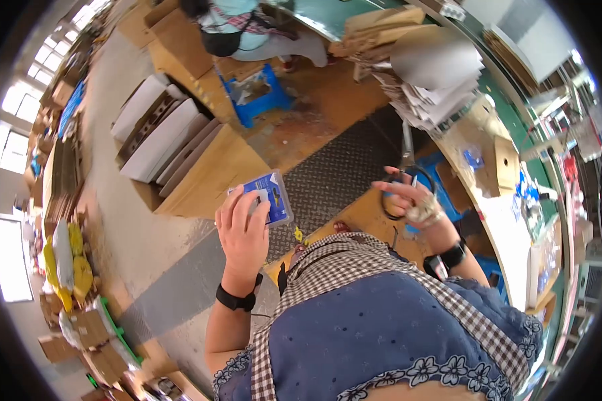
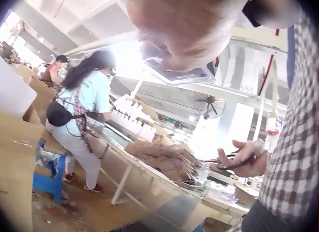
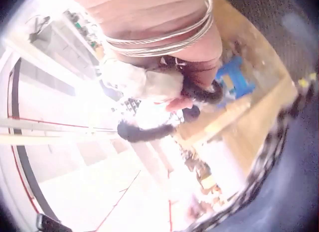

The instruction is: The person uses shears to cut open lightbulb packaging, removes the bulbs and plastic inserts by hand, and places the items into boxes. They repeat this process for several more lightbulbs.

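Observation:
My left hand (image 1: 241, 230) holds a clear plastic blister pack (image 1: 278, 198) with a blue printed card inside, in front of my waist. Its fingers lie over the pack's left side. In the left wrist view the pack (image 2: 182, 76) shows under the hand as a pale, washed-out edge. Off to the right, my right hand (image 1: 413, 199) holds a pair of scissors (image 1: 407, 142) by black loop handles, blades pointing away from me. The hands are well apart. In the right wrist view a dark scissor handle (image 3: 149, 133) shows blurred beyond the fingers.
A large carton (image 1: 211, 177) of upright cardboard sheets stands ahead on the left. A blue stool (image 1: 255, 100) and another person (image 2: 87, 102) are farther ahead. To the right runs a long workbench (image 1: 495, 220) bearing stacked cardboard (image 1: 415, 100) and a small box (image 1: 506, 164).

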The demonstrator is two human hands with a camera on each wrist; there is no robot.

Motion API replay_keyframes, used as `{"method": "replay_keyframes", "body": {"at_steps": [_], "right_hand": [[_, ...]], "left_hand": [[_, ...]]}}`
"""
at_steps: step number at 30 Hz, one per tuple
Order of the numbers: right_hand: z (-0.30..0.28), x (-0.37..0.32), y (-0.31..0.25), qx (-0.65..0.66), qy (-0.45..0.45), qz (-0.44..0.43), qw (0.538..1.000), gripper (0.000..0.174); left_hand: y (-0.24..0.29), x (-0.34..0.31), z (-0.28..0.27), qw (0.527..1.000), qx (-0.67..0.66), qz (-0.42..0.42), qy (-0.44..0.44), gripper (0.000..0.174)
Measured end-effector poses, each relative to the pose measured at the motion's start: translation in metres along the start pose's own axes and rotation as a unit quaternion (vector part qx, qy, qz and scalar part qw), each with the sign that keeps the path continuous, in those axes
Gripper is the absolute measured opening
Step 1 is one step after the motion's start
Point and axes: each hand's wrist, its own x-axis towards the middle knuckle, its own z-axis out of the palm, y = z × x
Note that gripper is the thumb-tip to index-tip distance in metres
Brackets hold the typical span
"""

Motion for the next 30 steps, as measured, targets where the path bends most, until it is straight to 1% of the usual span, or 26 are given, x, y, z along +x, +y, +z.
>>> {"method": "replay_keyframes", "body": {"at_steps": [1, 2, 4, 6, 8, 9, 10, 11, 12, 13, 14, 15, 16, 17, 18, 20, 21, 22, 23, 24, 25, 26, 27, 28, 29, 30], "right_hand": [[0.019, 0.004, 0.001, 0.077, 0.02, 0.032, 0.996, 0.041], [0.039, 0.01, 0.004, 0.153, 0.038, 0.062, 0.986, 0.039], [0.052, 0.018, 0.022, 0.086, -0.029, 0.065, 0.994, 0.045], [0.064, 0.022, 0.029, -0.019, -0.017, 0.082, 0.996, 0.058], [0.057, 0.029, 0.032, -0.156, 0.007, 0.021, 0.987, 0.067], [0.056, 0.024, 0.025, -0.162, -0.004, 0.007, 0.987, 0.067], [0.053, 0.019, 0.02, -0.157, 0.007, 0.002, 0.988, 0.067], [0.047, 0.013, 0.016, -0.176, 0.023, -0.024, 0.984, 0.066], [0.042, 0.007, 0.012, -0.195, 0.042, -0.053, 0.978, 0.065], [0.031, 0.0, 0.01, -0.222, 0.059, -0.051, 0.972, 0.067], [0.027, -0.008, 0.012, -0.215, 0.077, -0.064, 0.971, 0.067], [0.025, -0.018, 0.016, -0.211, 0.094, -0.079, 0.97, 0.067], [0.022, -0.031, 0.02, -0.206, 0.117, -0.101, 0.966, 0.067], [0.014, -0.041, 0.029, -0.261, 0.129, -0.125, 0.948, 0.067], [-0.001, -0.048, 0.045, -0.312, 0.127, -0.185, 0.923, 0.065], [0.001, -0.092, 0.047, -0.412, 0.17, -0.126, 0.886, 0.063], [-0.009, -0.109, 0.061, -0.452, 0.234, -0.107, 0.854, 0.063], [-0.018, -0.125, 0.076, -0.491, 0.292, -0.087, 0.816, 0.064], [-0.026, -0.149, 0.085, -0.518, 0.35, -0.016, 0.78, 0.066], [-0.046, -0.173, 0.106, -0.506, 0.392, -0.043, 0.767, 0.066], [-0.063, -0.204, 0.128, -0.493, 0.434, -0.072, 0.75, 0.066], [-0.059, -0.238, 0.136, -0.482, 0.471, -0.034, 0.739, 0.063], [-0.075, -0.27, 0.166, -0.504, 0.481, -0.018, 0.718, 0.058], [-0.059, -0.297, 0.16, -0.205, 0.451, 0.021, 0.869, 0.048], [-0.094, -0.307, 0.208, -0.16, 0.421, -0.084, 0.889, 0.036], [-0.102, -0.32, 0.216, -0.007, 0.418, -0.143, 0.897, 0.03]], "left_hand": [[0.004, 0.006, 0.007, 0.999, -0.004, 0.039, 0.015, 0.026], [0.012, 0.011, 0.013, 0.999, -0.018, 0.049, 0.011, 0.026], [0.035, 0.013, 0.023, 0.993, -0.048, 0.101, -0.024, 0.031], [0.052, 0.018, 0.036, 0.989, -0.06, 0.128, -0.044, 0.032], [0.063, 0.022, 0.045, 0.975, -0.096, 0.182, -0.086, 0.026], [0.066, 0.032, 0.036, 0.963, -0.088, 0.208, -0.148, 0.049], [0.072, 0.031, 0.036, 0.96, -0.096, 0.217, -0.151, 0.049], [0.078, 0.027, 0.035, 0.961, -0.248, 0.064, -0.104, 0.062], [0.082, 0.025, 0.036, 0.916, -0.388, -0.09, -0.056, 0.076], [0.07, 0.017, 0.046, 0.879, -0.443, -0.152, -0.085, 0.09], [0.07, 0.012, 0.058, 0.875, -0.454, -0.136, -0.098, 0.09], [0.073, 0.012, 0.067, 0.707, -0.624, -0.281, -0.18, 0.085], [0.078, 0.013, 0.079, 0.48, -0.733, -0.403, -0.264, 0.08], [0.084, 0.006, 0.098, 0.473, -0.728, -0.385, -0.312, 0.064], [0.104, 0.009, 0.103, 0.432, -0.744, -0.389, -0.329, 0.045], [0.118, -0.001, 0.134, 0.41, -0.699, -0.397, -0.431, 0.033], [0.13, -0.006, 0.137, 0.398, -0.699, -0.382, -0.454, 0.033], [0.139, -0.009, 0.139, 0.441, -0.691, -0.37, -0.438, 0.028], [0.148, -0.01, 0.141, 0.485, -0.682, -0.356, -0.415, 0.024], [0.154, -0.015, 0.144, 0.482, -0.684, -0.342, -0.428, 0.024], [0.159, -0.023, 0.147, 0.488, -0.691, -0.351, -0.402, 0.022], [0.163, -0.029, 0.15, 0.494, -0.696, -0.362, -0.375, 0.02], [0.169, -0.033, 0.153, 0.471, -0.691, -0.392, -0.384, 0.018], [0.176, -0.037, 0.156, 0.457, -0.689, -0.39, -0.405, 0.018], [0.19, -0.042, 0.165, 0.44, -0.687, -0.392, -0.425, 0.018], [0.207, -0.044, 0.167, 0.424, -0.684, -0.395, -0.443, 0.018]]}}
